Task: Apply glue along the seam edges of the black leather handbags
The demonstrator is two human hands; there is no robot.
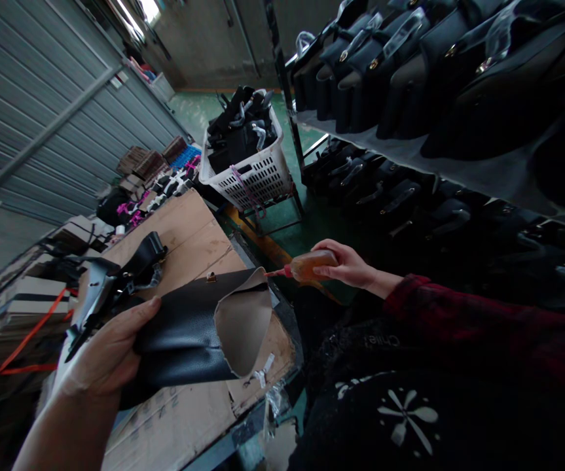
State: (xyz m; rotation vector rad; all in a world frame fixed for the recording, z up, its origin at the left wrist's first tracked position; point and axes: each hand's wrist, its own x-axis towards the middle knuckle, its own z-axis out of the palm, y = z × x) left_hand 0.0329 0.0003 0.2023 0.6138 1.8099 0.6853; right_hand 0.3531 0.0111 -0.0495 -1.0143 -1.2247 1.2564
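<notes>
My left hand (pixel 108 353) grips the near edge of a black leather piece (pixel 184 330) lying on a cardboard-covered table (pixel 184 242). One corner of the piece is folded up, showing its tan underside (pixel 243 324). My right hand (pixel 344 261) is closed around a small amber glue bottle (pixel 309 265) with a red nozzle (pixel 279 273). The nozzle tip points at the top edge of the folded flap and nearly touches it. A small brass clasp (pixel 210 277) sits on the piece's far edge.
More black straps and parts (pixel 135 265) lie on the table beyond the piece. A white basket (pixel 253 173) full of black bags stands on a stand behind it. Shelves (pixel 439 163) at the right hold rows of black bags. Boxes (pixel 31 294) stack at the left.
</notes>
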